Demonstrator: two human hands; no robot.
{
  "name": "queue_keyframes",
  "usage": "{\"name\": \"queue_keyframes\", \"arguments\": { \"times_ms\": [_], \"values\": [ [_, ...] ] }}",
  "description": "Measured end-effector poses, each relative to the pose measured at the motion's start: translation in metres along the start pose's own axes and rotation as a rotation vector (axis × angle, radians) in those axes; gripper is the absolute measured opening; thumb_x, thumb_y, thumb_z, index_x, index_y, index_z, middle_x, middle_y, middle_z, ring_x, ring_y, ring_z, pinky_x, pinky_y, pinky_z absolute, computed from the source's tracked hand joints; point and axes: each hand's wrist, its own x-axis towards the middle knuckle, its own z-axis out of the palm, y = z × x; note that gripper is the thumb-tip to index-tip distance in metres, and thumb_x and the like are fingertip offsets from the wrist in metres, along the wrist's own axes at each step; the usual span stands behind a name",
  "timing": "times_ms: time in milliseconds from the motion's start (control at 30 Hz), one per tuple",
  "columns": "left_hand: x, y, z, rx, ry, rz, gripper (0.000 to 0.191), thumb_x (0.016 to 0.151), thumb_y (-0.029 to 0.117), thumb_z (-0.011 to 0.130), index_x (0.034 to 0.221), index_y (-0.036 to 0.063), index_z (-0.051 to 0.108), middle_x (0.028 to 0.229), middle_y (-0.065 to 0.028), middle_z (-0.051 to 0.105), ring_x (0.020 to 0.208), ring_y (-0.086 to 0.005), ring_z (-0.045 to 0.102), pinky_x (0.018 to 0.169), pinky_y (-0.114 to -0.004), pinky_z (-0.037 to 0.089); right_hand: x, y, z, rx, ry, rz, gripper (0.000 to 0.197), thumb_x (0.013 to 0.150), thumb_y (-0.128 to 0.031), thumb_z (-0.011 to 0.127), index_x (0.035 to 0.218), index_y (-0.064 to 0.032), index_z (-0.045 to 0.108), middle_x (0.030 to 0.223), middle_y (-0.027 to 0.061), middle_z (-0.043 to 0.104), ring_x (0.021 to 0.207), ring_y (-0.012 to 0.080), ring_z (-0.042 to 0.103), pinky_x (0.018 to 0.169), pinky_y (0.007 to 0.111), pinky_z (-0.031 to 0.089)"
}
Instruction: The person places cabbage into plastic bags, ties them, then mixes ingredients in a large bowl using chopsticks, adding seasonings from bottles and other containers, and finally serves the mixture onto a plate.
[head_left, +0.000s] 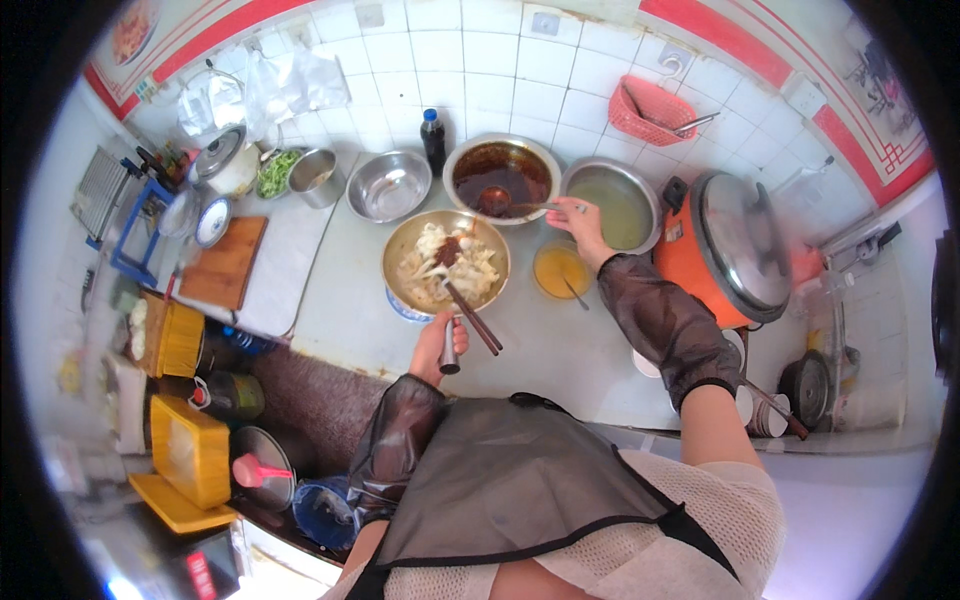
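Observation:
My left hand (440, 347) is closed around the handle of a pan (397, 281) that holds pale sliced food with a dark red-brown sauce on it. A pair of brown chopsticks (475, 319) leans out of the pan beside that hand. Under the pan shows part of a blue-and-white bowl (406, 308). My right hand (580, 223) grips the handle of a metal ladle (495, 201), whose bowl rests in dark red sauce inside a steel basin (451, 181). Below my right hand stands a glass bowl of yellow liquid (556, 266) with a spoon in it.
A basin of greenish liquid (615, 202) and an orange cooker (682, 259) stand to the right. An empty steel bowl (388, 187), a dark bottle (433, 142), a steel pot (318, 180) and a wooden board (223, 262) are at the left and back. Yellow bins (191, 450) stand lower left.

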Motion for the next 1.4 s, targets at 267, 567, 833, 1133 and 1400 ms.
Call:
{"name": "queue_keyframes", "arguments": {
  "times_ms": [267, 567, 833, 1133, 1400],
  "values": [
    [0.001, -0.002, 0.002, -0.024, 0.012, -0.027, 0.021, 0.094, 0.021, 0.039, 0.080, 0.0055, 0.036, 0.062, -0.0021, 0.036, 0.050, -0.0111, 0.037, 0.040, -0.024, 0.032, 0.014, 0.018, 0.038, -0.975, -0.212, -0.817, 0.017, 0.086, -0.014, 0.053, 0.093, -0.0019, 0.062, 0.084, 0.0146, 0.058, 0.079, 0.0338, 0.057, 0.069, 0.041, 0.045],
    [0.001, -0.003, 0.005, 0.014, 0.038, -0.023, 0.020, 0.093, 0.022, 0.040, 0.079, 0.0080, 0.037, 0.062, 0.0004, 0.034, 0.049, -0.0089, 0.035, 0.038, -0.022, 0.030, -0.010, -0.010, 0.036, -0.978, -0.431, -0.692, 0.018, 0.086, -0.014, 0.054, 0.093, -0.0003, 0.063, 0.088, 0.0152, 0.062, 0.083, 0.0332, 0.059, 0.073, 0.039, 0.047],
    [0.002, 0.000, 0.002, -0.042, 0.010, -0.033, 0.020, 0.092, 0.020, 0.042, 0.079, 0.0059, 0.037, 0.062, -0.0013, 0.034, 0.050, -0.0110, 0.036, 0.040, -0.024, 0.030, -0.018, 0.002, 0.011, -0.412, -0.282, -0.193, 0.027, 0.091, -0.017, 0.050, 0.103, 0.0045, 0.061, 0.096, 0.0168, 0.065, 0.089, 0.0227, 0.063, 0.077, 0.033, 0.052],
    [-0.003, 0.004, 0.001, -0.083, -0.005, -0.021, 0.019, 0.091, 0.020, 0.044, 0.079, 0.0063, 0.039, 0.063, -0.0007, 0.036, 0.050, -0.0092, 0.036, 0.037, -0.021, 0.030, -0.015, 0.022, 0.006, 0.438, 0.099, 0.138, 0.027, 0.089, -0.008, 0.045, 0.105, 0.0131, 0.051, 0.096, 0.0217, 0.058, 0.089, 0.0298, 0.062, 0.080, 0.040, 0.055],
    [-0.008, 0.009, 0.000, -0.085, 0.035, 0.011, 0.019, 0.092, 0.020, 0.042, 0.079, 0.0058, 0.039, 0.063, -0.0013, 0.037, 0.049, -0.0096, 0.035, 0.037, -0.022, 0.030, -0.024, -0.016, 0.032, -0.362, 0.065, -0.395, 0.025, 0.091, -0.016, 0.051, 0.098, 0.0061, 0.062, 0.077, 0.0126, 0.066, 0.069, 0.0159, 0.065, 0.064, 0.026, 0.052]
  ]
}}
